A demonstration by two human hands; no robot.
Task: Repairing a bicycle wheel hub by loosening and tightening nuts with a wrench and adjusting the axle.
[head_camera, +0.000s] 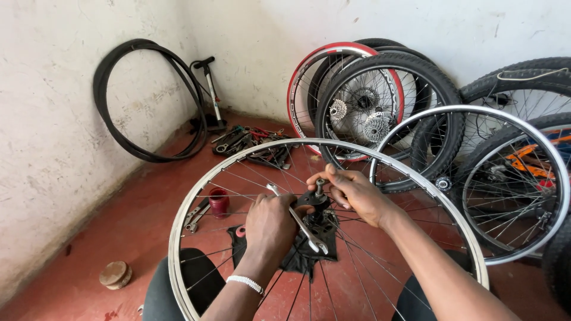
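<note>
We see a bare wheel (178, 238) resting flat across the knees, under both hands. Beyond the right hand, more wheels (380, 107) lean on the wall. A loose tyre (110, 119) and a pump (209, 89) stand far beyond the left hand, with tools (250, 142) on the floor near them. The left hand (270, 223) is closed around a spanner (303, 229), which lies over the hub (315, 217). The right hand (354, 190) pinches the axle end (320, 187) with its fingertips, just beside the left hand. A small red can (219, 202) stands left of it.
</note>
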